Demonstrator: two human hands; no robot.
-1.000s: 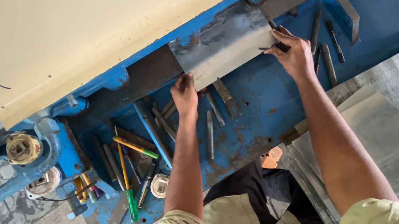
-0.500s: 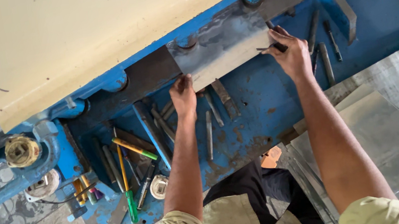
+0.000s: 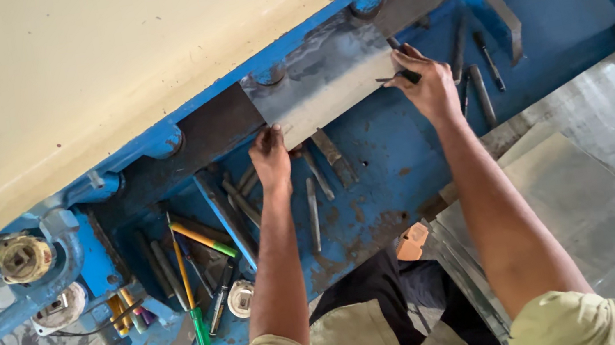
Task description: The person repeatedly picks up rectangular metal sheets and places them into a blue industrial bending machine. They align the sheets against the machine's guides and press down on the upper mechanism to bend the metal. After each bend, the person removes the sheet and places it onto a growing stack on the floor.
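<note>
Grey sheet metal is lying on the blue machine bed, its far edge under the cream guard. Left hand is pinching its near-left corner; right hand is gripping its right edge.

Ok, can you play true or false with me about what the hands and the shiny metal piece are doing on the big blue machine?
1. Both hands hold the metal sheet. True: the left hand grips its lower left corner and the right hand its right edge.
2. The sheet lies flat on the floor. False: it rests on the blue machine table, with its far edge at the cream-coloured machine body.
3. A green-handled tool lies in the tray to the left. True.
4. The right hand holds a hammer. False: its fingers touch only the sheet, beside some dark metal rods.
5. More metal sheets are stacked on the right. True.
</note>
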